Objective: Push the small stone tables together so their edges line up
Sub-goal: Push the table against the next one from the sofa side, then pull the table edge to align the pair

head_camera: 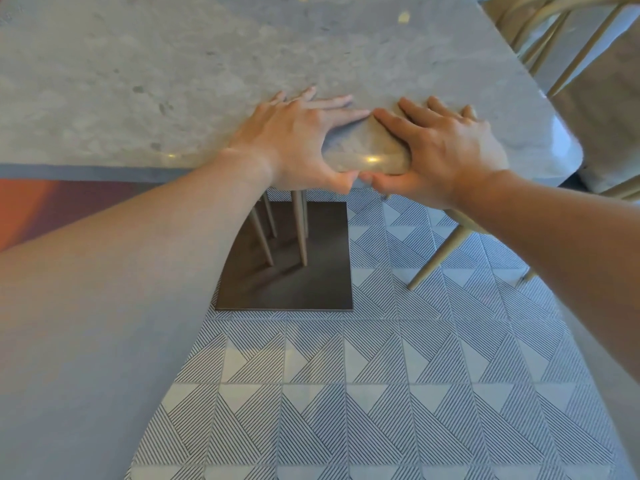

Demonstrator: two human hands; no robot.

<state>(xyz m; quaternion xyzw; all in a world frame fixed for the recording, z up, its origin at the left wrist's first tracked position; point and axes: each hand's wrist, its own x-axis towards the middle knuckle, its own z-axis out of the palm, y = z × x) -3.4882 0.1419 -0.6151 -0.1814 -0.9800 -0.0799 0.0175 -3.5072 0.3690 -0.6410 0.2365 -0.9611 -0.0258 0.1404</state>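
Stone fills the upper half of the view: the grey, mottled stone table [173,81] runs off the left and top of the frame, with its near edge running across the middle and its rounded near right corner showing. Both hands sit side by side on that near edge, toward the right corner. The left hand [294,140] and the right hand [446,150] each lay straight, spread fingers flat on the top, with the thumb tucked under the rim, pinching the slab; the forefingers and thumbs nearly touch. Whether a second top joins this one I cannot tell. Beneath the edge, thin pale legs [299,230] stand on a dark square base plate [311,278]. This rests on a striped, triangle-patterned tiled floor [381,393], which lies open toward the viewer. A pale wooden chair [554,39] stands close to the right edge, one leg angled down near the base plate. A smooth grey strip [104,393] borders the tiles on the left.
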